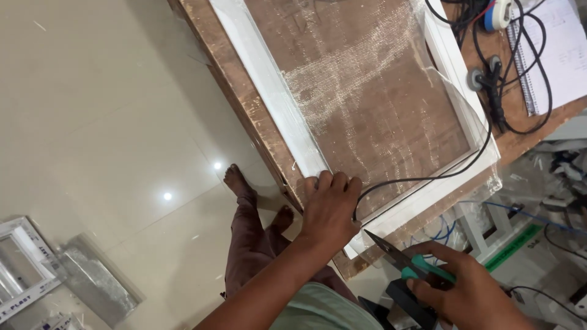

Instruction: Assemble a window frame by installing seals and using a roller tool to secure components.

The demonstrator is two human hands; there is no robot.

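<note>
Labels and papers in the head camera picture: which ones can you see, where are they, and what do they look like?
White spiral-bound notebook: top right corner, on the wooden table; white pages with faint markings.
Printed white strip on the small white frame: bottom left, on the floor; dark lettering.
Green strip label: lower right, below the table; long, narrow, bright green.
No screens show.

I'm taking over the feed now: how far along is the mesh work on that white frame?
Done: the mesh already lies stretched across the white frame on the wooden table. In hand: the left hand presses the frame's near corner, and the right hand holds green-handled scissors with the blades pointing at that corner. Left: loose mesh still overhangs the right edge, apparently untrimmed. A black cable crosses the frame.
</note>
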